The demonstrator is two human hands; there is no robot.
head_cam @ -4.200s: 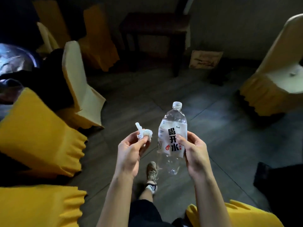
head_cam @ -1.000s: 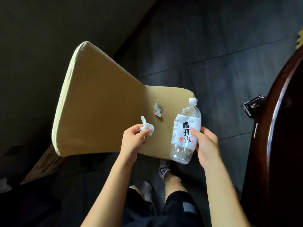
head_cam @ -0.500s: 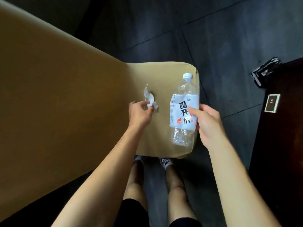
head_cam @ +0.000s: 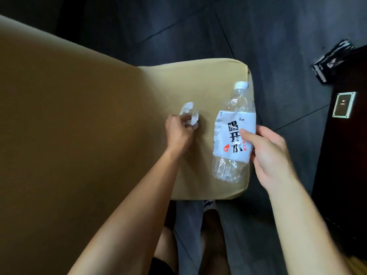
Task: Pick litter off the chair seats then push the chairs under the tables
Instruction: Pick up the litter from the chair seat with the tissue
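A chair in a tan cover fills the left and centre, its seat pointing right and its backrest spreading to the left. My left hand rests low on the seat, fingers curled around crumpled white tissue. Whether one or two scraps are in that hand cannot be told. My right hand holds an empty clear plastic bottle with a white label and white cap, upright over the seat's right part.
A dark wooden table stands at the right edge with a small framed card on it. A black-and-white wrapper lies on the dark tiled floor beyond. My legs and shoes are below the seat's front edge.
I have come up to this chair and bent over it. My left hand, holding tissue, dropped onto the seat where a loose tissue scrap lay. The bottle stayed in my right hand.
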